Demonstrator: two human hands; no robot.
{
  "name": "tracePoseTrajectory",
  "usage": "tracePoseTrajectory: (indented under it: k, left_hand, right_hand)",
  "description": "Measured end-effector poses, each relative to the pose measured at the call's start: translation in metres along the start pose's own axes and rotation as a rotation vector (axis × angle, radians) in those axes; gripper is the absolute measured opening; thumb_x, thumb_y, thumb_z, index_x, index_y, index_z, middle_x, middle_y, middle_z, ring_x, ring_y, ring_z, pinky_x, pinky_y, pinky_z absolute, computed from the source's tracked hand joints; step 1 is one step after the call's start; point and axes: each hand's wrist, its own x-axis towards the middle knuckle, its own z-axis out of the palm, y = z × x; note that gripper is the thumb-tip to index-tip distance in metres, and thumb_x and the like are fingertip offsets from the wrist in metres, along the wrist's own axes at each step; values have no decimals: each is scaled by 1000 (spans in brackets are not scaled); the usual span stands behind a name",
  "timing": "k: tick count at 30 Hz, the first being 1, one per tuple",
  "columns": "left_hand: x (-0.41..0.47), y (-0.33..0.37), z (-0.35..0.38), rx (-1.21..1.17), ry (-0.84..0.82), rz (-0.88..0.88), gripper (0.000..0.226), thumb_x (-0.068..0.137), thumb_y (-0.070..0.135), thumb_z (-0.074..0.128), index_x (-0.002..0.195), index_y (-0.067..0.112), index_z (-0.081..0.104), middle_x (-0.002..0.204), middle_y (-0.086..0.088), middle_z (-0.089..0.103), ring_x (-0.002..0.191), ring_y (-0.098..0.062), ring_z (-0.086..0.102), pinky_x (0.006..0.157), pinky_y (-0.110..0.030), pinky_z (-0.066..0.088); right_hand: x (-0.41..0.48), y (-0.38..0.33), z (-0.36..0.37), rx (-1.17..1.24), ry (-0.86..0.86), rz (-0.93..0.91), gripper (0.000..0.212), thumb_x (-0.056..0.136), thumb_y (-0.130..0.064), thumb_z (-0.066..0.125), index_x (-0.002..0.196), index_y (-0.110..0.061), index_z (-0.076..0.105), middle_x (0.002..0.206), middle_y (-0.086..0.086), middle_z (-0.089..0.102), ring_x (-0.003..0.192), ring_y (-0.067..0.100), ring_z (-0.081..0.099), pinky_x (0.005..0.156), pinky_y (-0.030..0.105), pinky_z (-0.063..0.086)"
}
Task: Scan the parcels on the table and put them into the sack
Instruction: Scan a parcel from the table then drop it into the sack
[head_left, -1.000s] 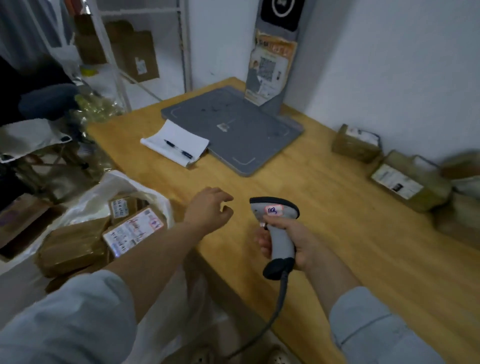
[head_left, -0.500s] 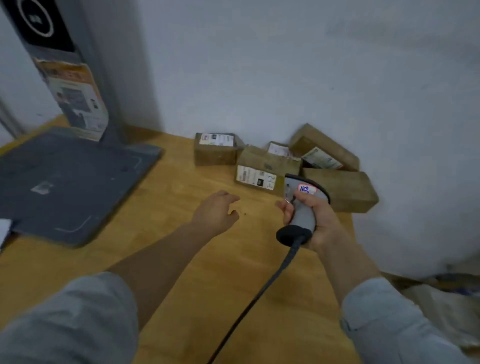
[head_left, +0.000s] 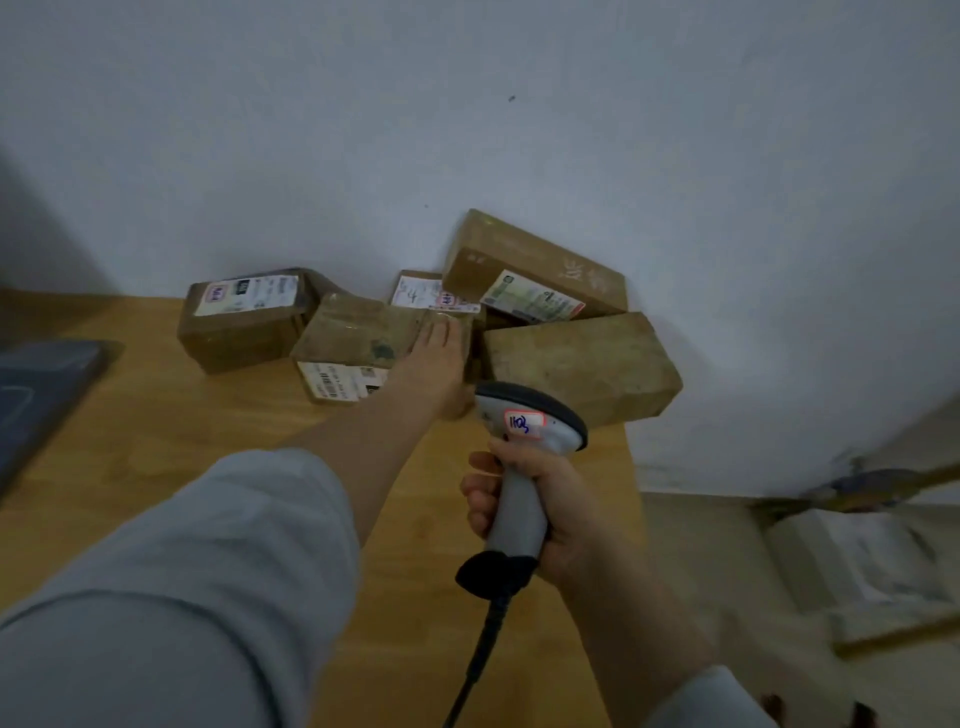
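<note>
- While the scanning step is being set up, the yellow wooden table (head_left: 208, 415) is being used as the sorting surface. A heap of brown cardboard parcels (head_left: 244, 322) is being kept at its far edge against the white wall (head_left: 467, 130), and the sack is not being shown.
- The large unlabelled brown box (head_left: 582, 364) is lying at the right of the heap, touching the tilted labelled box (head_left: 535, 270) that is leaning on the wall.
- The tape-wrapped brown parcel (head_left: 358, 338), at the middle front with its barcode label facing forward, is judged to be the one being picked next.
- The grey handheld barcode scanner (head_left: 519, 467) is being gripped by the right hand (head_left: 550, 519), with fingers wrapped round the handle and its head being held just before the heap.
- The left hand (head_left: 431, 374) is being laid on the taped parcel, with fingers straight across its top and nothing being clasped yet.
- Next, the parcel will probably need to be drawn clear, with its label being turned toward the scanner.
</note>
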Motion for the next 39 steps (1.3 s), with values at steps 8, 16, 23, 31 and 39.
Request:
tracePoseTrajectory:
  k: [8, 16, 23, 31, 39]
  left_hand:
    - [-19, -16, 27, 55, 127, 30, 77, 91, 37, 54, 152, 10, 15, 160, -8, 13, 147, -20, 12, 120, -34, 10]
    - [-146, -73, 50, -21, 155, 312, 72, 77, 54, 49, 131, 7, 57, 138, -9, 54, 128, -27, 51, 113, -32, 26]
    - [-263, -100, 73, -29, 137, 396, 57, 88, 51, 48, 128, 13, 62, 137, 1, 55, 128, -18, 50, 114, -21, 13]
    - [-342, -86, 69, -912, 289, -508, 58, 97, 31, 52, 145, 4, 35, 144, -12, 36, 129, -26, 38, 103, -29, 36]
    - [-369, -68, 41, -1507, 341, -551, 20, 90, 17, 63, 105, 28, 70, 120, 2, 58, 105, -15, 58, 75, -29, 53]
  right_hand:
    - [10, -3, -15, -30, 53, 12, 14, 93, -13, 56, 93, 0, 53, 58, 16, 61, 40, 18, 56, 41, 22, 47]
    - [-5, 17, 0, -214, 113, 7, 9, 86, -4, 64, 81, 2, 61, 63, 13, 66, 43, 15, 58, 43, 22, 47]
    - [-35, 69, 6, -325, 256, -62, 11, 78, 7, 65, 69, 3, 61, 71, 17, 58, 48, 22, 52, 43, 25, 46]
    - [-69, 150, 36, -486, 216, -32, 14, 77, 1, 70, 86, -6, 63, 84, 14, 61, 78, 30, 59, 81, 46, 51]
    - [-82, 174, 36, -405, 217, -15, 29, 77, -2, 71, 103, -5, 59, 89, 12, 59, 77, 25, 56, 60, 35, 48]
